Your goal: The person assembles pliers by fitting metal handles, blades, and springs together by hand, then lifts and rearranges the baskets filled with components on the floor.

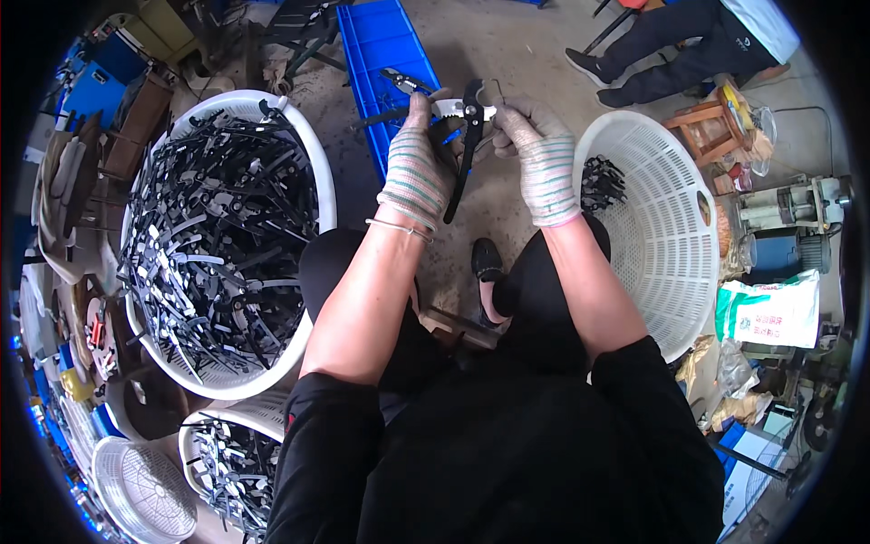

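Both of my hands wear striped, dirt-stained knit gloves and are raised in front of me. My left hand (422,163) grips a pair of pruning shears (472,113) with black handles spread apart, a dark hooked jaw and a silvery middle. Close beside the shears' head, my right hand (536,150) is closed in a pinch. A thin bent wire-like piece (497,91) shows at its fingertips; what exactly it is, I cannot make out. Beyond my left hand, another small black tool (405,80) lies at the blue tray (385,36).
A large white basket (328,181) on my left is heaped with black and silver tool parts. A smaller filled basket (192,444) stands nearer. The white basket (675,245) at right holds a small pile of dark pieces (603,181). Another person's legs (666,45) show at far right.
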Available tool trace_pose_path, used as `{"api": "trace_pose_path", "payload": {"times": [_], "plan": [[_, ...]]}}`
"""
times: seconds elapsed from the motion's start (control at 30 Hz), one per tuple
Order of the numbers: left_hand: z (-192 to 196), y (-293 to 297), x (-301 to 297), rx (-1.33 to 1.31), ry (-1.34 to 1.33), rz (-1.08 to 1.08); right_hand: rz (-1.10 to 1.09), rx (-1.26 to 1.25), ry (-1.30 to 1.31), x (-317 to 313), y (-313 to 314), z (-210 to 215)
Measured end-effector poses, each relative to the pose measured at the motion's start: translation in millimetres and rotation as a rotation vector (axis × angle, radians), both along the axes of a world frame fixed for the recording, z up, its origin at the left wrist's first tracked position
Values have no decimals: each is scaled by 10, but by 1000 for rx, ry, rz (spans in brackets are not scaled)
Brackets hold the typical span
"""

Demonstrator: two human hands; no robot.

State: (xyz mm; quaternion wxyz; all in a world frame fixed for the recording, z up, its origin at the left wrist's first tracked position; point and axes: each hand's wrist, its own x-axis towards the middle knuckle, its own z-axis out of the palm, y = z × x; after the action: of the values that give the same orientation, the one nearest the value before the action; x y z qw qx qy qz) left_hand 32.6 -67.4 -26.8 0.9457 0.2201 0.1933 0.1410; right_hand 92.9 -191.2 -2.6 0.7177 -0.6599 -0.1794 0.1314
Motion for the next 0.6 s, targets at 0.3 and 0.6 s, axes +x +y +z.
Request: {"api": "trace_pose_path", "payload": {"times": [0.3, 0.6], "plan": [[-22, -26, 2, -23, 197, -51, 93, -200, -233, 41, -32, -43], [-19, -85, -19, -112, 226, -173, 241, -594, -1117, 240, -157, -175]]}}
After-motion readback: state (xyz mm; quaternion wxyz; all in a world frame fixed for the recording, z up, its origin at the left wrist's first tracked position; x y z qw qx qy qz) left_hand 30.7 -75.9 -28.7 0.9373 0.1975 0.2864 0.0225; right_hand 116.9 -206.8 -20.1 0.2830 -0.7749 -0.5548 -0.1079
